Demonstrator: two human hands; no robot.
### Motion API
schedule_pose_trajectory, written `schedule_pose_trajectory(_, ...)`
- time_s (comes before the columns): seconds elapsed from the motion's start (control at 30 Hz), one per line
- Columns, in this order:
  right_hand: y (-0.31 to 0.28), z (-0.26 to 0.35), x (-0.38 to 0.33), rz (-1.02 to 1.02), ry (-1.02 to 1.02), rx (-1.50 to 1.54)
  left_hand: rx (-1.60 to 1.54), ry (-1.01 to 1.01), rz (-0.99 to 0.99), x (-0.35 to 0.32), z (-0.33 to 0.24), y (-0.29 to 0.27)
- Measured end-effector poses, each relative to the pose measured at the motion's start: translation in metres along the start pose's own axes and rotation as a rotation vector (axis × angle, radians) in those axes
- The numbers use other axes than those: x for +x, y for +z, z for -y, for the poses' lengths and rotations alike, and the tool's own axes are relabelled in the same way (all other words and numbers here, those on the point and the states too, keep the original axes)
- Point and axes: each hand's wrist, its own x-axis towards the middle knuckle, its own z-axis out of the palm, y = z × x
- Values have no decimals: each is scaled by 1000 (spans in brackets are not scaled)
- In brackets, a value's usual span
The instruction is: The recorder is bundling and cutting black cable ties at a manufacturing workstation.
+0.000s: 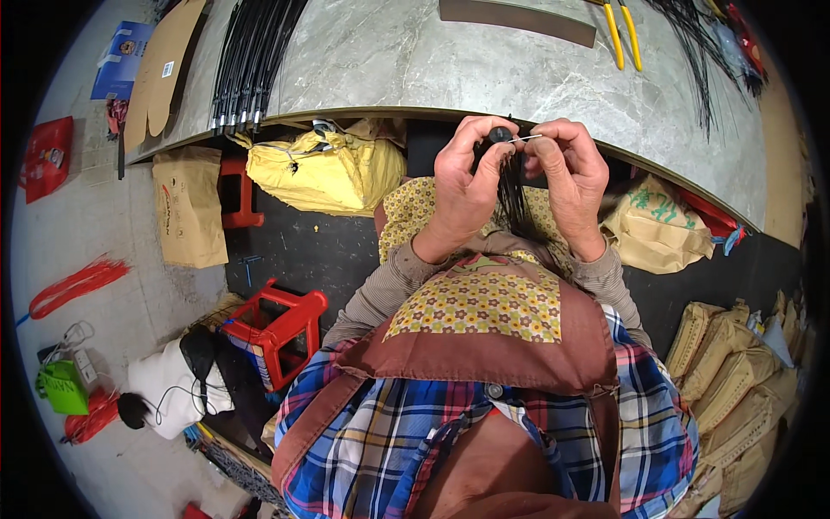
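The fingers (484,143) of the left hand (462,186) are closed around a small black round cap (500,134) at the top of a bunch of thin black strands (514,203), which hangs down between both wrists toward the person's flowered apron (484,303). The right hand (566,177) pinches a thin silvery wire or pin (526,138) between thumb and forefinger, its tip touching or just beside the cap. Both hands are held up in front of the chest, just below the near edge of the grey marble-patterned worktop (415,60). It looks like a fitting step, the wire being fed to the cap; the next move would seem to call for a steady left grip and fine aim from the right. Farther out on the worktop lie a bundle of long black rods with pale tips (251,60) and yellow-handled pliers (622,35); a red plastic stool (277,324) stands on the floor to the left.
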Motion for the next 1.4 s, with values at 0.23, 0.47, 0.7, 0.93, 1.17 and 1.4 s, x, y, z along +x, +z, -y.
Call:
schedule_pose_trajectory(0.23, -8, 5, 12, 54, -521, -458, -91, -29, -44, 2, -2, 4)
schedule_pose_trajectory(0.47, -21, 22, 26, 249, -527, -472, 66, -141, 15, 1, -14, 3)
schedule_pose_trajectory(0.7, -19, 24, 26, 230, -377, -302, -34, -46, 99, -1, -5, 1)
schedule_pose_trajectory(0.93, -16, 37, 20, 124, 228, 73, 40, 46, 93, -2, -3, 7)
schedule_pose_trajectory(1.17, -23, 38, 38, 193, 388, 123, 9, -84, 65, 1, 0, 4)
schedule_pose_trajectory(1.4, -88, 0, 143, -287, -542, -1300, -118, -172, 22, 1, -5, 3)
